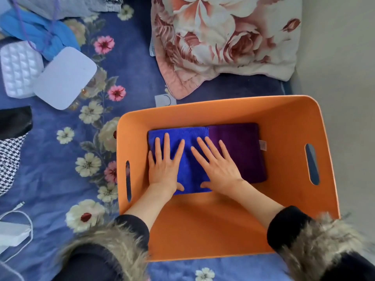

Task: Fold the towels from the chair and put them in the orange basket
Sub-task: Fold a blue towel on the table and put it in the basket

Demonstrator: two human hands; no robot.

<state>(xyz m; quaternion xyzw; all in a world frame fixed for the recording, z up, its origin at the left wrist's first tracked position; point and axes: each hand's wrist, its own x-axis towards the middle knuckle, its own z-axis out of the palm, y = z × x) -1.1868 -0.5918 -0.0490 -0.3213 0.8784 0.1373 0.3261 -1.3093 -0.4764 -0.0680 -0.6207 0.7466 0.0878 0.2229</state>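
The orange basket [290,126] stands on a blue flowered bedspread, seen from above. Inside it lie two folded towels side by side: a blue towel [190,171] on the left and a purple towel [245,151] on the right, the blue one slightly overlapping it. My left hand [165,165] lies flat on the blue towel with straight, spread fingers. My right hand [218,165] presses flat across the seam, its palm on the blue towel and its fingertips reaching the purple one. Neither hand grips anything. The chair is out of view.
A floral pillow [225,37] lies behind the basket. To the left are a white lid [65,78], a white ribbed box [18,67], blue cloth [40,35] and a houndstooth fabric [9,159]. A white cable and charger [14,230] sit at the lower left. A pale wall [341,57] runs along the right.
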